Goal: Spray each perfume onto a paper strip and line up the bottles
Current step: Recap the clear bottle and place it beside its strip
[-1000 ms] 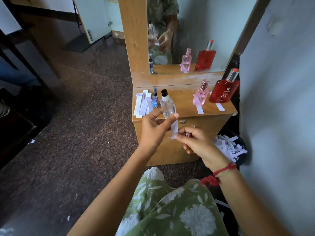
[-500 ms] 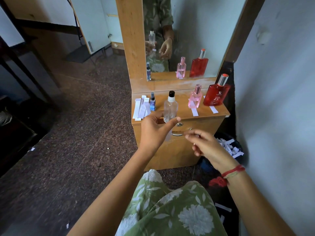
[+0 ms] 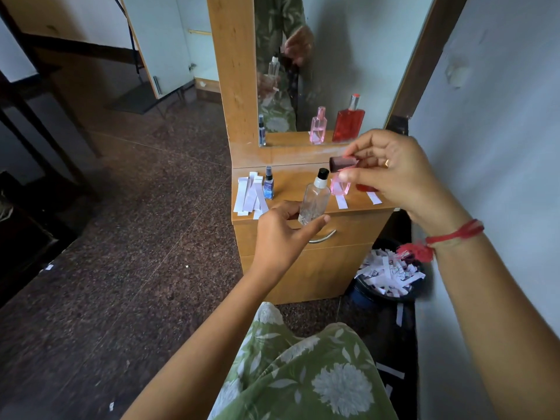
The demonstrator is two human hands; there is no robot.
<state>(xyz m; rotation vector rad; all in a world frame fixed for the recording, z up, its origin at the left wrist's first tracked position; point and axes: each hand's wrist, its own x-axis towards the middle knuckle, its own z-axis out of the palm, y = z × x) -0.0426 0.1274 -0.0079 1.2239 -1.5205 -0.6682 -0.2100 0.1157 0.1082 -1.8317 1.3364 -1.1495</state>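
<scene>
Rising from down by the drawer (image 3: 348,237), the right hand (image 3: 394,177) now pinches a dark cap (image 3: 344,163) between thumb and fingertips, and the strip it held a second ago is out of sight. Left hand (image 3: 281,234) grips the clear bottle (image 3: 313,201) by its base, upright over the dresser's (image 3: 291,183) near edge, just left of the pink bottle (image 3: 340,187). Looks like this spray is done and capping comes next.

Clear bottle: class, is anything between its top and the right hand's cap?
Nothing visible does. The cap, pinched by the right hand, hangs beside the top of the clear bottle; the left hand grips its base.
</scene>
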